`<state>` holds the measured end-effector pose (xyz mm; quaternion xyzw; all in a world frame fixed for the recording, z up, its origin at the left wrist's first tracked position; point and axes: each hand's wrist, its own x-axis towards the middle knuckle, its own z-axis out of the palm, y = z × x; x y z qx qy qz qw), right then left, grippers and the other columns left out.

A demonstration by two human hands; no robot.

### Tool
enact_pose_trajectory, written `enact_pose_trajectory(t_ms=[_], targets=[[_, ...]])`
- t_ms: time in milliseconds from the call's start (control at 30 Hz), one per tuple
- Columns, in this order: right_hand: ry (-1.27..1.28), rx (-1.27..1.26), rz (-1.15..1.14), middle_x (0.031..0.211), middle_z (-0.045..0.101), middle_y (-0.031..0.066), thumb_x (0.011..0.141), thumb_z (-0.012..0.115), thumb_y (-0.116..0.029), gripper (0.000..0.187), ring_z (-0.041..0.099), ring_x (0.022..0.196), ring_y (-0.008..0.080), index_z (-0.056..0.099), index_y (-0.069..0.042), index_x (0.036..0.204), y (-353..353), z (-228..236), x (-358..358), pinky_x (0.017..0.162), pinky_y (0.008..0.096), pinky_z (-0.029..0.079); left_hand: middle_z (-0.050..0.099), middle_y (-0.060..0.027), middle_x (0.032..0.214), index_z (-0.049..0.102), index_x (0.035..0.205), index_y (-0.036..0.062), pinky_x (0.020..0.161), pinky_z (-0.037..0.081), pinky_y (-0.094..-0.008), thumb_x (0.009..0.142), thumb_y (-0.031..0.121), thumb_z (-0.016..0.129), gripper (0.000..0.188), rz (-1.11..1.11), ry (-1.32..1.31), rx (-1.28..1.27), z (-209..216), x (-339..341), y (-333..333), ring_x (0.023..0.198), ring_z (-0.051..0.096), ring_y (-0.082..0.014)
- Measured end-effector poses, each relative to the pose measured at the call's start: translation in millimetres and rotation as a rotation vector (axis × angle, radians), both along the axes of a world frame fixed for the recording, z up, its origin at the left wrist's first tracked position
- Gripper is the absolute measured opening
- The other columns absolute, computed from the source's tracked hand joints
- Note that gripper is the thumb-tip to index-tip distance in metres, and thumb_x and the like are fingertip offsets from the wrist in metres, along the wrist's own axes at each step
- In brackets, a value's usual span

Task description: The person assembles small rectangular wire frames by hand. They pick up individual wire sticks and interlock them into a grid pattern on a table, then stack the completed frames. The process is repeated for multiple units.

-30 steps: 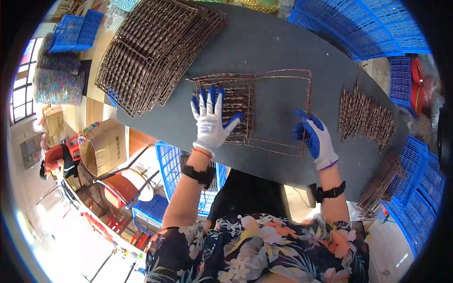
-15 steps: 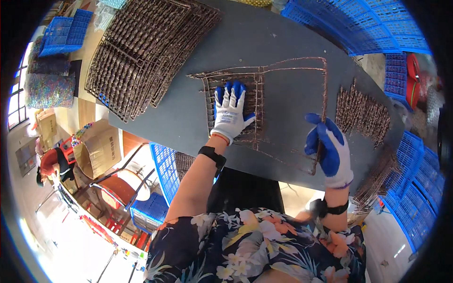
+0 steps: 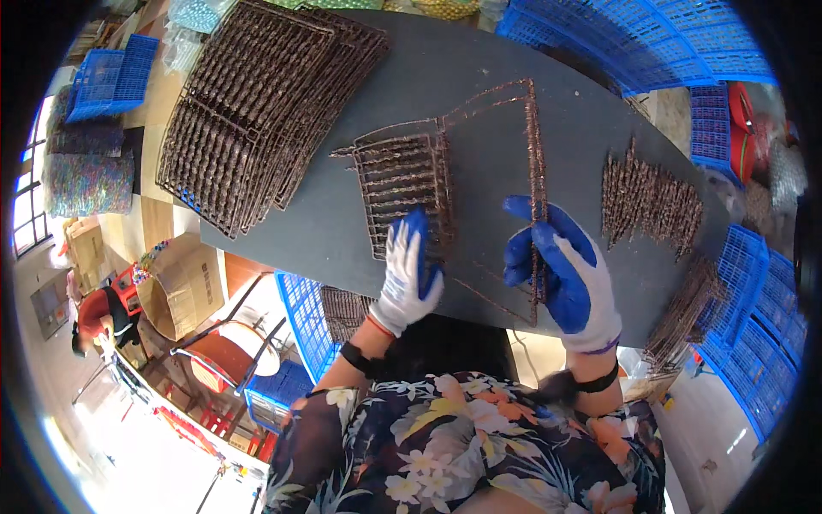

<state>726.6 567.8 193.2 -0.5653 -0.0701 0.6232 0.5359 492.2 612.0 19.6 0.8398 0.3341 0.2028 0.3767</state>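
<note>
Two hands (image 3: 407, 278) (image 3: 575, 278), one brown frame (image 3: 443, 171)

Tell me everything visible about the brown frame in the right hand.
The brown frame looks like wire wrapped in rough, glittery strands. Its left part holds close rows of twisted crosspieces; its right part is an open outline. The right hand grips the right-hand bar, and that side appears raised off the dark grey table. The left hand overlaps the rows' lower edge in view; contact is unclear.
</note>
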Motion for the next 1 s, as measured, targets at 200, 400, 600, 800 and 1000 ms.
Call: enact_pose_trajectory(t_ms=[200,400,600,800,1000], targets=[[-0.005,-0.039,-0.024,0.091,0.067,0.0074,0.103,0.050,-0.027,0.044,0.063,0.078,0.0124,0.051,0.002,0.136,0,10,-13,0.074,0.0256,0.050,0.030,-0.0263,0.153,0.025,0.150,-0.0048,0.120,0.010,-0.0562,0.071,0.030,0.079,0.101,-0.004,0.058,-0.053,14,29,-19,0.145,0.023,-0.0436],[-0.013,0.008,-0.122,0.089,0.066,0.0055,0.104,0.048,-0.027,0.044,0.062,0.075,0.0088,0.051,0.002,0.137,-3,4,-7,0.067,0.0219,0.051,0.037,-0.0221,0.151,0.027,0.150,-0.0035,0.121,0.014,-0.0524,0.074,0.022,0.074,0.093,0.024,-0.122,-0.285,-8,-7,-33,0.143,0.027,-0.0437],[0.018,0.043,-0.161,0.091,0.066,0.0042,0.104,0.048,-0.027,0.043,0.062,0.076,0.0080,0.051,0.001,0.137,-5,-4,-17,0.068,0.0217,0.051,0.044,-0.0257,0.142,0.026,0.147,-0.0088,0.117,0.015,-0.0627,0.068,0.044,0.083,0.111,0.018,0.021,0.067,-2,18,-39,0.132,0.044,-0.0395],[-0.013,0.034,-0.006,0.102,0.065,0.0082,0.102,0.053,-0.023,0.044,0.063,0.092,0.0147,0.047,-0.003,0.141,-3,4,-48,0.084,0.0278,0.051,0.058,-0.0198,0.119,0.033,0.146,-0.0070,0.110,0.031,-0.0524,0.076,0.034,0.076,0.091,0.340,-0.021,-0.135,-13,71,-43,0.109,0.058,-0.0337],[-1.077,0.111,0.286,0.147,0.039,0.0198,0.099,0.056,-0.011,0.049,0.050,0.125,0.0293,0.041,-0.005,0.146,-41,-57,-21,0.106,0.0394,0.043,0.059,-0.0086,0.124,0.042,0.145,-0.0003,0.093,0.048,-0.0343,0.099,0.037,0.056,0.061,0.515,-0.536,-0.734,-29,55,-44,0.103,0.058,-0.0182]])
